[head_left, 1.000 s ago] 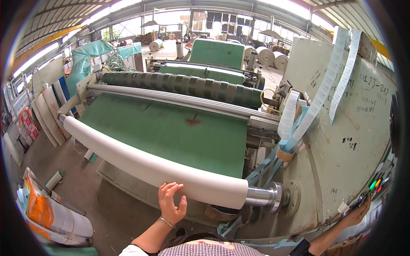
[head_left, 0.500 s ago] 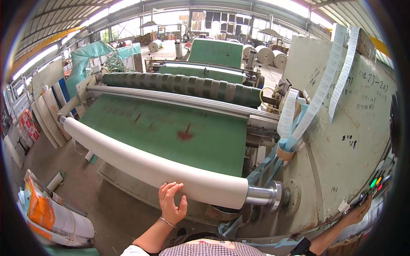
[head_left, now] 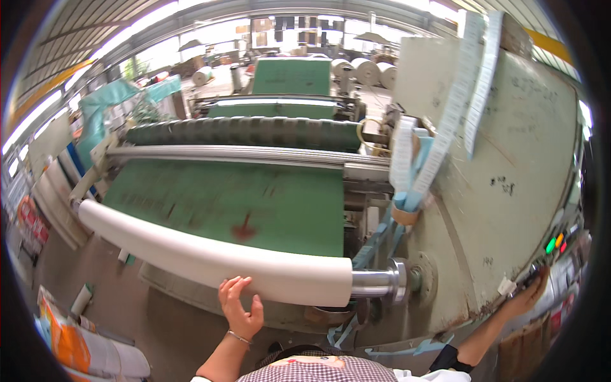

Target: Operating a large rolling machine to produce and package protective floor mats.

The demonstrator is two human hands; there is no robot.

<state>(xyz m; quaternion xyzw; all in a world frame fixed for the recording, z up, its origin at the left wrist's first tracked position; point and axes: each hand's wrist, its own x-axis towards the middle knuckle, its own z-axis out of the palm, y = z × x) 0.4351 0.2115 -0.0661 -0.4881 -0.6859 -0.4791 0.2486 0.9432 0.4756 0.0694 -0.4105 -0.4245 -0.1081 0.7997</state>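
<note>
A long white-surfaced roll (head_left: pixel 210 261) lies across the front of a machine, on a bright metal shaft (head_left: pixel 372 282). Green sheet material (head_left: pixel 216 197) with a dark red mark (head_left: pixel 243 228) runs down to it from behind. My left hand (head_left: pixel 240 309) rests its fingertips on the roll's near side, fingers spread and thumb apart. Far to the right, my right hand (head_left: pixel 529 293) reaches to a control panel beside green, orange and red lights (head_left: pixel 555 244). Its fingers are at a dark control there, too small and partly hidden to make out.
Beyond the sheet stretch a metal bar (head_left: pixel 254 154) and a dark banded roller (head_left: pixel 248 132). A tall grey side panel (head_left: pixel 496 159) stands at the right, with pale paper strips (head_left: pixel 445 114) hanging by it. Orange and white sacks (head_left: pixel 95 347) lie on the floor at left.
The red mark on the green sheet has come nearer to the white roll. The whole view has swung to the right. Both hands keep their places on the roll and at the panel.
</note>
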